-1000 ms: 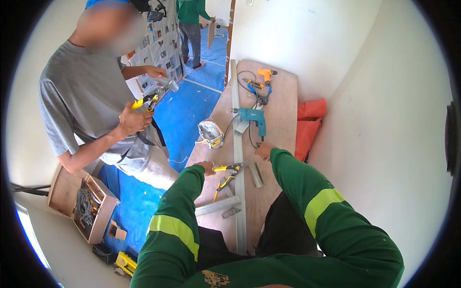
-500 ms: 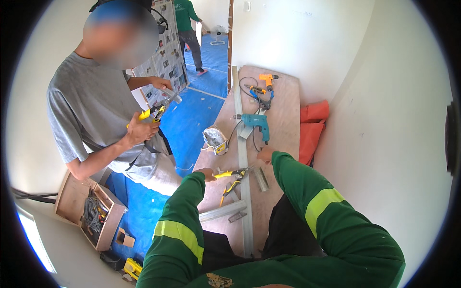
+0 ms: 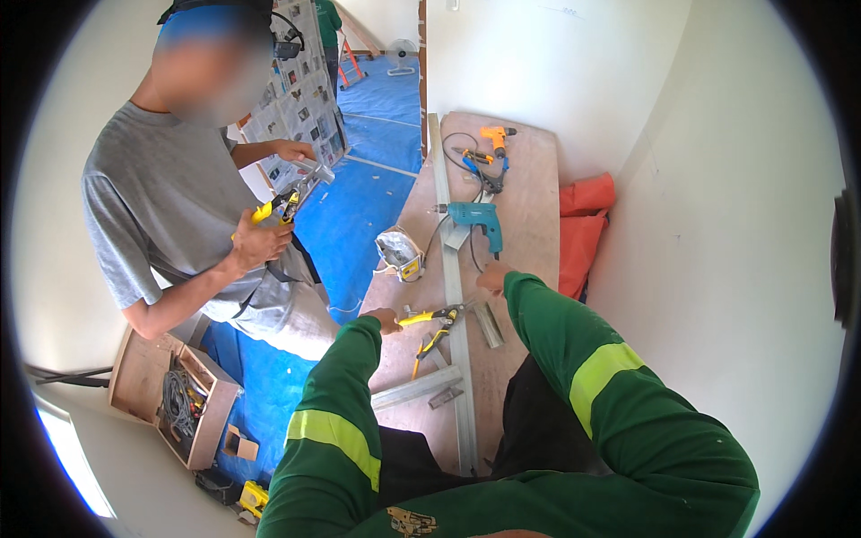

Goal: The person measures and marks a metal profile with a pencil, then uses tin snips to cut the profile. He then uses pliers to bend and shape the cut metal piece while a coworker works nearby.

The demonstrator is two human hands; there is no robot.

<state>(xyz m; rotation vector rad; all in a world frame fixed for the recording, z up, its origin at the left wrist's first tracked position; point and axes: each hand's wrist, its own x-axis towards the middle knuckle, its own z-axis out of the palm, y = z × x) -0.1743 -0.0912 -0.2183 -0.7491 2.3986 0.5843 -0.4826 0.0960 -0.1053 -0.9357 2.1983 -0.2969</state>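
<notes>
Here the left hand [image 3: 384, 318] was closed around the yellow handles of a pair of tin snips [image 3: 432, 316], which lay low over the plywood desk [image 3: 529, 206] with their long axis running across it, from the left edge toward the middle. Their nose pointed right and met the long metal channel [image 3: 451, 269], which ran lengthwise down the desk from the far end toward the near one, so snips and channel crossed nearly at right angles. The right hand [image 3: 492, 278] rested on or just beside that channel, a little beyond the snips' nose toward the far end; whether its fingers were together or spread could not be told, as only the back of it showed. A second pair of yellow-handled snips [image 3: 425, 350] lay loose just nearer than the held pair. A short offcut of channel [image 3: 416, 389] lay across the desk near the near end. Farther up lay a teal drill [image 3: 475, 217], and an orange drill [image 3: 495, 137] at the far end. A crumpled bag [image 3: 400, 254] sat by the left edge. A co-worker in a grey shirt [image 3: 161, 206] stood off the left side, holding snips.
</notes>
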